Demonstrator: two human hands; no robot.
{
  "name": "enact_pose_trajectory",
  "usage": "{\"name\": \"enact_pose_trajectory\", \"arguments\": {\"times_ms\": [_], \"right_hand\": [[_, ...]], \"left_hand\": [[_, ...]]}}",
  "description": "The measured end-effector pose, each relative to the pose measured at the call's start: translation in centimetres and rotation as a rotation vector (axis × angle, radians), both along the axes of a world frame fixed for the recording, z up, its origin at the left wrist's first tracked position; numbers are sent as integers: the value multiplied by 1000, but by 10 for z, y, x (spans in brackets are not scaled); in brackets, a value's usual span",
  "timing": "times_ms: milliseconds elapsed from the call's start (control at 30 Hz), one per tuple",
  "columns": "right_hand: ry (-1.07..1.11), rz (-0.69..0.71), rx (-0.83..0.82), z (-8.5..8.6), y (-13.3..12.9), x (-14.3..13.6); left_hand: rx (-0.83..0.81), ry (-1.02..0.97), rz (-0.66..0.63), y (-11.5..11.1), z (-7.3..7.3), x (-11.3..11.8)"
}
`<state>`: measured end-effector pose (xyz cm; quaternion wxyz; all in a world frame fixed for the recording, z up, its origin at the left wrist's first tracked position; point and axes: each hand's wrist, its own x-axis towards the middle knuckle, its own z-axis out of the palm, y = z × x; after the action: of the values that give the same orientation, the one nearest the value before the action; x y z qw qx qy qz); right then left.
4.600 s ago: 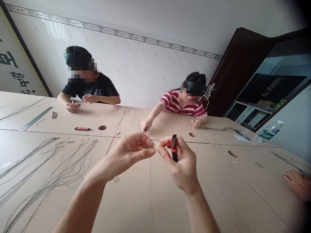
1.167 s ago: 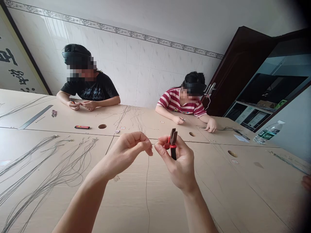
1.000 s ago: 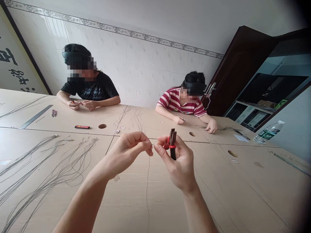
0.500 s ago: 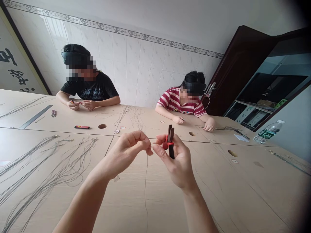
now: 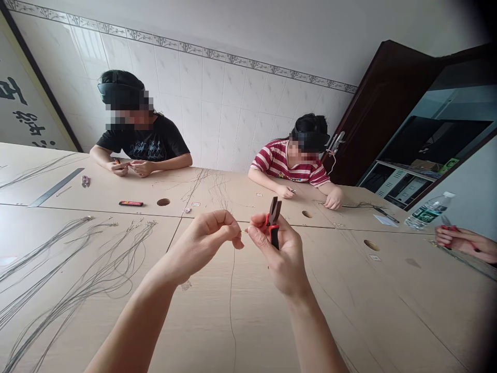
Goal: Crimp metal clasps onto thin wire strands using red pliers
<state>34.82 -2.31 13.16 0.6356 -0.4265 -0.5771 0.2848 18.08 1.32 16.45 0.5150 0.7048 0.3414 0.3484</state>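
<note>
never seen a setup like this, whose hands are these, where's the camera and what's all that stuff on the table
No machine here: these are a person's own bare hands, filmed by a camera worn on their head. The right hand holds pliers with red and black handles. The left hand pinches its fingertips together, and a thin cord runs down from them. On the table lie bundles of dark cords and a flat metal strip; a bottle stands at right.

A piece (image 5: 244, 231) between the left hand (image 5: 209, 235) and right hand (image 5: 286, 261) was too small to identify; the right fingers partly hid the pliers (image 5: 274, 234). Below the fingertips a wire (image 5: 230, 303) ran off the bottom edge; far to their right, a co-worker's forearm (image 5: 483, 247) was cut off.
</note>
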Motion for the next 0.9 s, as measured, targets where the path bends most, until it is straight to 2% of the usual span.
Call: {"name": "enact_pose_trajectory", "arguments": {"times_ms": [433,633,900], "right_hand": [[20,55,-41,-4,3,-11],[-44,-45,-103,-9,4,-14],[-74,-34,-191,-24,15,-15]], "left_hand": [[-66,-68,123,4,-6,7],[-56,6,190,8,-15,13],[-45,102,299,17,-30,23]]}}
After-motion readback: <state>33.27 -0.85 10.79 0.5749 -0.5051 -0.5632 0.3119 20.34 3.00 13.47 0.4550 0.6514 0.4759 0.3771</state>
